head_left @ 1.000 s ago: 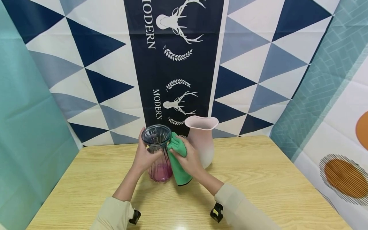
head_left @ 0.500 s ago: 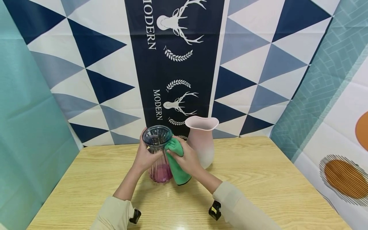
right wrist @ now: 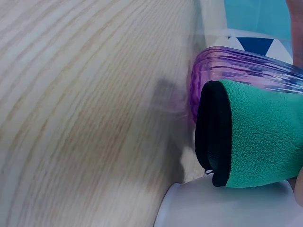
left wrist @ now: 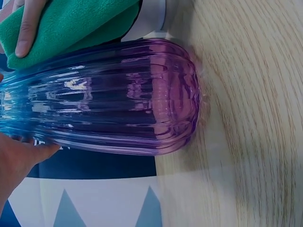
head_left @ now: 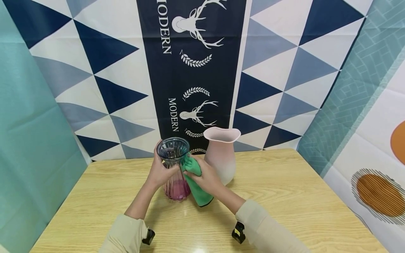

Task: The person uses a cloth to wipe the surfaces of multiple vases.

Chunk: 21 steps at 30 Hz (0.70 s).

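A ribbed glass vase (head_left: 177,184), blue at the rim and pink-purple at the base, stands upright on the table. My left hand (head_left: 159,172) grips its neck from the left, thumb across the front. Against the vase's right side, my right hand (head_left: 207,175) holds a folded green cloth (head_left: 199,193) with a dark edge; the cloth hangs down below the fingers. In the left wrist view a fingertip presses the cloth (left wrist: 80,28) beside the glass. The right wrist view shows the cloth's dark-edged end (right wrist: 220,137) in front of the purple base.
A pink-and-white vase (head_left: 221,154) with a wavy rim stands close behind and right of my right hand. The wooden table (head_left: 272,196) meets a patterned backdrop (head_left: 193,77) at its far edge. A teal sheet (head_left: 38,140) hangs on the left.
The right hand and cloth shift left against the glass vase, then slightly down along its side. The left hand keeps its grip, and both vases stay nearly in place.
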Available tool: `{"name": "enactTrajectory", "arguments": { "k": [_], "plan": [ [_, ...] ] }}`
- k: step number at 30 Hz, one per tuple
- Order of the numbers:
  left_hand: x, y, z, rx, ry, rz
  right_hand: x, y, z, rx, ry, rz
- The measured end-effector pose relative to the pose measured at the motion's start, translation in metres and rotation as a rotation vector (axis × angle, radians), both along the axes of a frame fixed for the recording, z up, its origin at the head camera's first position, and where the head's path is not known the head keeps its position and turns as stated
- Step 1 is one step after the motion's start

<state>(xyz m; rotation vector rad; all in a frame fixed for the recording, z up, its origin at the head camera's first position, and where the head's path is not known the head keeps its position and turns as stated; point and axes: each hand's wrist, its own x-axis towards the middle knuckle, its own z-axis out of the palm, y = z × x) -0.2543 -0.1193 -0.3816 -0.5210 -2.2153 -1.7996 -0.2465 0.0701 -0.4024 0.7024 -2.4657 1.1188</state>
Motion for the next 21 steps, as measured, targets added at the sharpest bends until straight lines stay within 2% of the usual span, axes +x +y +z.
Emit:
{"name": "enactTrajectory", "arguments": {
  "k": [4, 7, 12, 14, 19, 21],
  "plan": [
    [-0.001, 0.000, -0.001, -0.029, -0.008, 0.016, 0.000, 0.002, -0.004, 0.019, -0.025, 0.009],
    [-0.002, 0.001, 0.000, -0.019, -0.010, 0.020, 0.001, 0.003, -0.007, 0.041, -0.037, 0.013],
    [0.014, 0.006, 0.018, -0.010, -0.028, 0.026, 0.002, 0.005, -0.015, 0.125, -0.054, 0.001],
    [0.014, 0.006, 0.016, -0.015, -0.016, 0.031, 0.004, 0.006, -0.018, 0.162, -0.063, -0.012],
    [0.003, 0.002, -0.007, -0.053, -0.002, 0.077, 0.008, 0.009, -0.023, 0.215, -0.082, -0.027],
    [0.005, 0.002, -0.009, -0.077, -0.010, 0.099, 0.010, 0.010, -0.025, 0.236, -0.085, -0.024]
  ]
}}
